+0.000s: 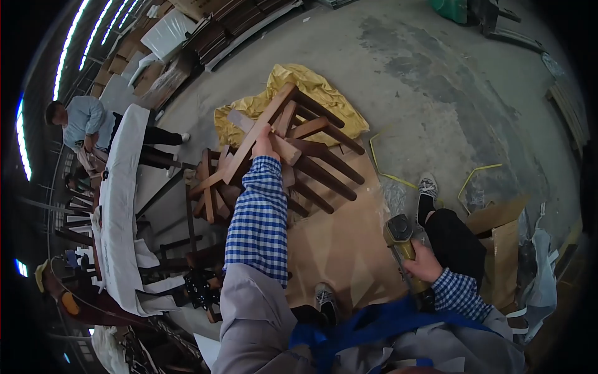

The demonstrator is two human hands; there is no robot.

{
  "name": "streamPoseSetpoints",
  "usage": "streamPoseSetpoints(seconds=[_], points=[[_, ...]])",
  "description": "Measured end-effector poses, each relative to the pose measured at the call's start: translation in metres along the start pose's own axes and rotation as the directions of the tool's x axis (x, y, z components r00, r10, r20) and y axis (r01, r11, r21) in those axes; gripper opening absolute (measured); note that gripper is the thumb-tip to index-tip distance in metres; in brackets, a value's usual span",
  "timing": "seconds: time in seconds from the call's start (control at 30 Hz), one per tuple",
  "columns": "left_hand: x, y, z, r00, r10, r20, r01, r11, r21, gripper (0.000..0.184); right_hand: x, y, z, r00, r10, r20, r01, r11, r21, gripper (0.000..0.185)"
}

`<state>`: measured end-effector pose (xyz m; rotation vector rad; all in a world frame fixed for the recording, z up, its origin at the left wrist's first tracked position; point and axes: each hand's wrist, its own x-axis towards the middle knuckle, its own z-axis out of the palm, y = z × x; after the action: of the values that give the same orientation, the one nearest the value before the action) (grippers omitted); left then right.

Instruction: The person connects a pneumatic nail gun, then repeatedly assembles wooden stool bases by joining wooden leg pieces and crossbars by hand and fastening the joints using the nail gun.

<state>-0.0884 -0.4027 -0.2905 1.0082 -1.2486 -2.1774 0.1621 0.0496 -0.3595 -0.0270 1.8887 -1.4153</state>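
Note:
My left hand reaches forward and is closed on a brown wooden frame, part of a pile of wooden pieces with several long legs pointing right. Beneath the far part of the pile lies a crumpled yellow sheet. On the right, near my body, my right hand grips a power tool with a dark head and a yellowish body. The tool is over the edge of a brown cardboard sheet on the floor.
A long table under a white cover stands at the left, with a person behind it. More wooden frames stand beside the pile. An open cardboard box and clear plastic lie at the right. Yellow straps are on the floor.

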Motion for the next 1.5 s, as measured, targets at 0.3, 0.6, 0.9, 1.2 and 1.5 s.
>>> streamPoseSetpoints(seconds=[0.3, 0.6, 0.9, 1.2, 1.5], points=[[-0.007, 0.068, -0.05, 0.876, 0.21, 0.435, -0.254, -0.565, 0.785, 0.049, 0.008, 0.023, 0.005, 0.993, -0.079, -0.085, 0.063, 0.983, -0.174, 0.053], [-0.241, 0.169, -0.344, 0.984, 0.109, 0.141, -0.078, -0.447, 0.891, 0.025, 0.005, 0.008, 0.038, 0.997, -0.03, 0.067, 0.025, 0.997, 0.074, 0.055], [-0.745, 0.159, -0.62, 0.237, 0.733, -0.638, 0.877, 0.121, 0.465, 0.027, 0.116, 0.163, 0.141, 0.837, -0.024, 0.547, 0.485, 0.497, -0.72, 0.047], [-1.147, 0.032, -0.589, -0.666, 0.289, -0.688, 0.655, 0.668, -0.353, 0.045, 0.172, 0.348, 0.239, 0.524, 0.095, 0.846, 0.85, -0.115, -0.514, 0.036], [-1.011, -0.058, -0.601, 0.088, -0.215, -0.973, 0.702, 0.707, -0.093, 0.071, 0.117, 0.221, 0.238, 0.642, 0.141, 0.754, 0.648, 0.426, -0.631, 0.05]])
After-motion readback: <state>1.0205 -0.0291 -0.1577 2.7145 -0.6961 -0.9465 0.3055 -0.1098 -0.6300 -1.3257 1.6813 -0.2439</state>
